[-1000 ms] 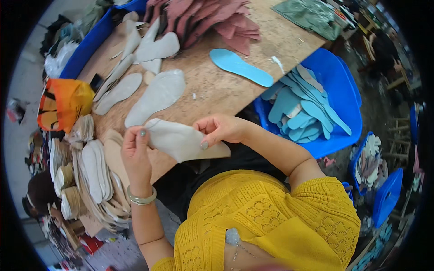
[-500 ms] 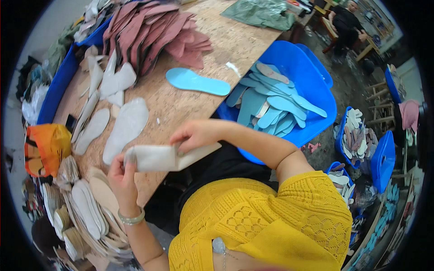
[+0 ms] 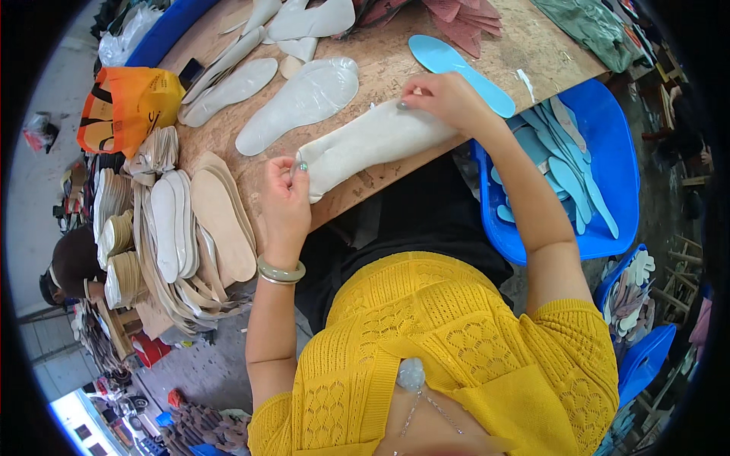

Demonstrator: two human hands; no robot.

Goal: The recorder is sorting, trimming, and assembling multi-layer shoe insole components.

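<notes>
A long, soft white insole piece (image 3: 372, 148) is stretched out at the table's near edge, and both of my hands grip it. My left hand (image 3: 289, 194) pinches its left end between thumb and fingers. My right hand (image 3: 449, 99) pinches its far edge toward the right, covering part of it. Just beyond lies a pale insole in shiny film (image 3: 300, 102). A light-blue insole (image 3: 464, 72) rests on the table close to my right hand.
Stacked beige and white insoles (image 3: 220, 216) stand left of my left hand, with an orange bag (image 3: 129, 106) behind them. A blue tub (image 3: 620, 167) holding light-blue insoles is beside the table at right. Dark-pink pieces (image 3: 456, 19) lie at the far edge.
The white piece, folded before, is now opened out lengthwise between my hands. Both hands have moved up and to the right in the picture, and the view has turned to the left.
</notes>
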